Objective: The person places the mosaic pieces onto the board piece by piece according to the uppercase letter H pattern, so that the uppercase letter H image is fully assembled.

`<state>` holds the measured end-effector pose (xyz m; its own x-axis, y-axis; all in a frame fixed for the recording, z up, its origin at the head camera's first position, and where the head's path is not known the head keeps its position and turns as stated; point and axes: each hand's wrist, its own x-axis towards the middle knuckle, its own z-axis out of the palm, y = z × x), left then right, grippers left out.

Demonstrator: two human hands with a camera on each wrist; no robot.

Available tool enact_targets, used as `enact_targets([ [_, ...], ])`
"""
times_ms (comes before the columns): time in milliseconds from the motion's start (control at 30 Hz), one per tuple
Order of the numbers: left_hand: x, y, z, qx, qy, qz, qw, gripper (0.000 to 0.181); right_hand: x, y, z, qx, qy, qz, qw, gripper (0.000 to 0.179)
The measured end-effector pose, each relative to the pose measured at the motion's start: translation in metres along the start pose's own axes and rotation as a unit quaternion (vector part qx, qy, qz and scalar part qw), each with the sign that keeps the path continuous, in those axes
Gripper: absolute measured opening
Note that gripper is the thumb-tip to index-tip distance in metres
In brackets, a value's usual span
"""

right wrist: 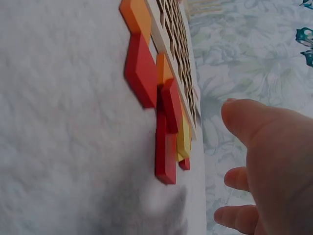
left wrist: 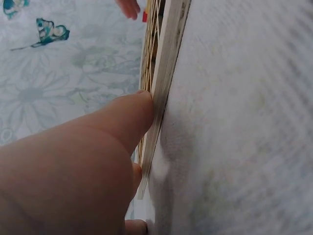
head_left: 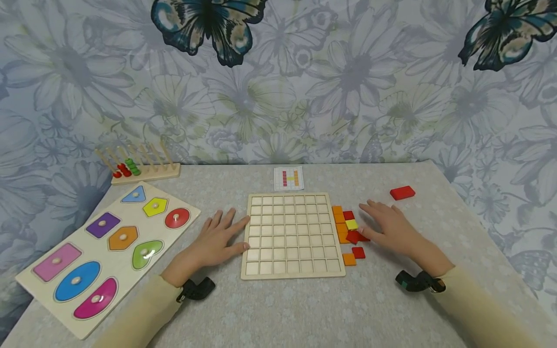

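A wooden grid board (head_left: 287, 237) lies flat in the middle of the table, its square cells bare. My left hand (head_left: 216, 240) spreads its fingers along the board's left side, thumb and index fingertip right at the edge; the left wrist view shows the thumb against the board's rim (left wrist: 166, 58). By the right edge lies a loose group of square tiles: orange tiles (head_left: 338, 215), red tiles (head_left: 359, 252) and a yellow tile (head_left: 351, 224). Close over the tiles' right side, my right hand (head_left: 389, 227) holds nothing, its fingers loosely extended, as in the right wrist view.
Behind the board lies a small pattern card (head_left: 288, 178). A red block (head_left: 402, 193) sits at the back right. To the left are a shape puzzle board (head_left: 126, 203) with knobbed pieces and a peg stand (head_left: 150, 173) with red and green beads. A patterned wall rises behind the table.
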<state>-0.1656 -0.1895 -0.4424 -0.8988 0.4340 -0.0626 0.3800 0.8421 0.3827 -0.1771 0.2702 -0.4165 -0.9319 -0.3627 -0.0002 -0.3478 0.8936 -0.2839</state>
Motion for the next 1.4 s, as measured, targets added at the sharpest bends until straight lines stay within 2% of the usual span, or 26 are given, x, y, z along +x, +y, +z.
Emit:
enact_targets([
  [167,0.000,-0.001,0.000,0.000,-0.001,0.000,1.0000,0.071,-0.008,-0.007,0.007,0.034,0.023,-0.023,0.9989,0.066],
  [367,0.001,0.000,0.000,-0.002,-0.004,0.000,1.0000,0.071,-0.015,-0.014,0.019,0.043,0.081,-0.066,0.9936,0.045],
  [500,0.002,0.000,0.000,-0.005,-0.007,-0.003,1.0000,0.071,-0.015,-0.015,0.024,0.039,0.101,-0.072,0.9915,0.034],
  [1033,-0.001,0.001,0.002,-0.008,-0.002,-0.005,1.0000,0.072,-0.014,-0.013,0.031,0.070,0.103,-0.071,0.9897,0.024],
  [1400,-0.001,0.002,-0.001,-0.014,0.004,-0.004,0.9999,0.071,-0.013,-0.014,0.033,0.068,0.110,-0.067,0.9894,0.024],
])
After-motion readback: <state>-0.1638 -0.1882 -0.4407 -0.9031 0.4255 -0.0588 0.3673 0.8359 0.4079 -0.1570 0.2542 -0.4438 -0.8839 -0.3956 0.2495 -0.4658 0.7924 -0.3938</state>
